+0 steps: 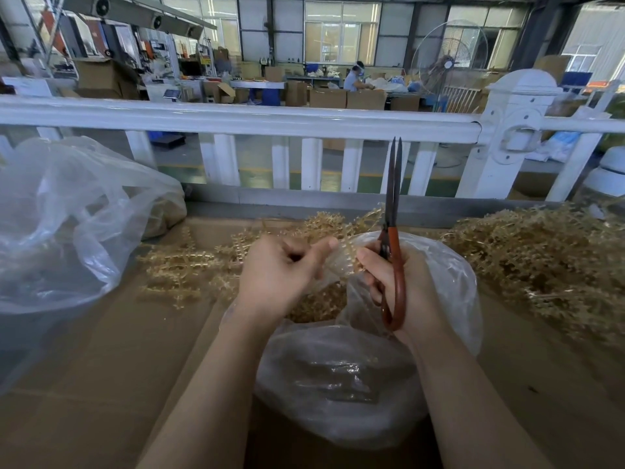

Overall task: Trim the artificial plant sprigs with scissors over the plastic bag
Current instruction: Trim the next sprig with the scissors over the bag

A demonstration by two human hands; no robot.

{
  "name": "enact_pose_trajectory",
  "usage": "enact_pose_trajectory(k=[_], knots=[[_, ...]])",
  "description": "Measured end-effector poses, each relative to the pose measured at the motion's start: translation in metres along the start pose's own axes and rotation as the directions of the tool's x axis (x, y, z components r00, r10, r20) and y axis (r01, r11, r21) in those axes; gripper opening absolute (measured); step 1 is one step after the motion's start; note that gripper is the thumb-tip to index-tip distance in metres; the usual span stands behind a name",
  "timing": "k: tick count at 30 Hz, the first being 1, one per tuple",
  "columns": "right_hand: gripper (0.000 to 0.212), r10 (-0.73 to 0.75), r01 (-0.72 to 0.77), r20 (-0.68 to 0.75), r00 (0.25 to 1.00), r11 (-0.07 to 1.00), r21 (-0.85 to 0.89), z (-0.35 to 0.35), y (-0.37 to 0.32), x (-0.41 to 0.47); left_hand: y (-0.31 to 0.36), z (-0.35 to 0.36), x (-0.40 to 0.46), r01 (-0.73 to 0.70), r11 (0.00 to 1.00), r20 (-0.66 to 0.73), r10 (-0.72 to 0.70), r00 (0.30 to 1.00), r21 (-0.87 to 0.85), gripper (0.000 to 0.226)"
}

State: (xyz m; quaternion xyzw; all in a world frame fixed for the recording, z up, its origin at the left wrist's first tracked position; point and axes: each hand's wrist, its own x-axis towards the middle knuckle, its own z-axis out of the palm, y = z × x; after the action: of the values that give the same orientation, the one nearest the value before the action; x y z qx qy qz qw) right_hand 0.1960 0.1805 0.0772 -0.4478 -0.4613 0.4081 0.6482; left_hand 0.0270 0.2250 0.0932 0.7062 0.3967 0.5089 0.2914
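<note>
Plastic bag (338, 377), clear, nearest the viewer, mouth open upward on the cardboard table (84, 367); all places below given from it. Left hand (280, 275): above the bag's far-left rim, fingers curled, pinching one end of a pale gold sprig (345, 257). Sprig: over the bag mouth, long axis roughly left to right, spanning between both hands. Right hand (402, 292): above the far-right rim, fingers wrapped round the red handles of the scissors (392, 231). Scissors: blades closed, pointing up and away, not across the sprig; they would likely need tipping leftward to cut. Loose sprigs (541, 258): heaped beyond the bag, right and left.
</note>
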Motion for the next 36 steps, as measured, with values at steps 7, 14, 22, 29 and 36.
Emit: enact_pose_trajectory(k=[7, 14, 22, 29, 36], knots=[[0.007, -0.03, 0.03, 0.001, 1.0, 0.993, -0.117, 0.005, -0.001, -0.001, 0.005, 0.008, 0.0, 0.355, 0.917, 0.379, -0.267, 0.886, -0.183, 0.031], [0.014, -0.076, 0.078, 0.029, 0.997, 0.995, -0.068, 0.005, -0.002, -0.004, 0.004, -0.001, 0.002, 0.294, 0.776, 0.264, -0.169, 0.949, -0.559, 0.016], [0.037, -0.079, 0.076, -0.015, 0.997, 0.986, -0.149, 0.006, 0.001, -0.002, 0.008, -0.02, 0.01, 0.032, 0.6, -0.043, -0.109, 0.993, -0.8, 0.016], [0.038, -0.084, 0.072, -0.001, 0.996, 0.862, -0.501, 0.004, 0.011, 0.002, -0.002, -0.001, 0.005, 0.267, 0.696, 0.063, -0.304, 0.95, -0.666, 0.011], [0.063, -0.129, 0.118, 0.046, 0.991, 0.628, -0.769, 0.006, 0.021, 0.001, -0.008, 0.002, 0.006, 0.291, 0.686, 0.106, -0.299, 0.948, -0.667, 0.01]])
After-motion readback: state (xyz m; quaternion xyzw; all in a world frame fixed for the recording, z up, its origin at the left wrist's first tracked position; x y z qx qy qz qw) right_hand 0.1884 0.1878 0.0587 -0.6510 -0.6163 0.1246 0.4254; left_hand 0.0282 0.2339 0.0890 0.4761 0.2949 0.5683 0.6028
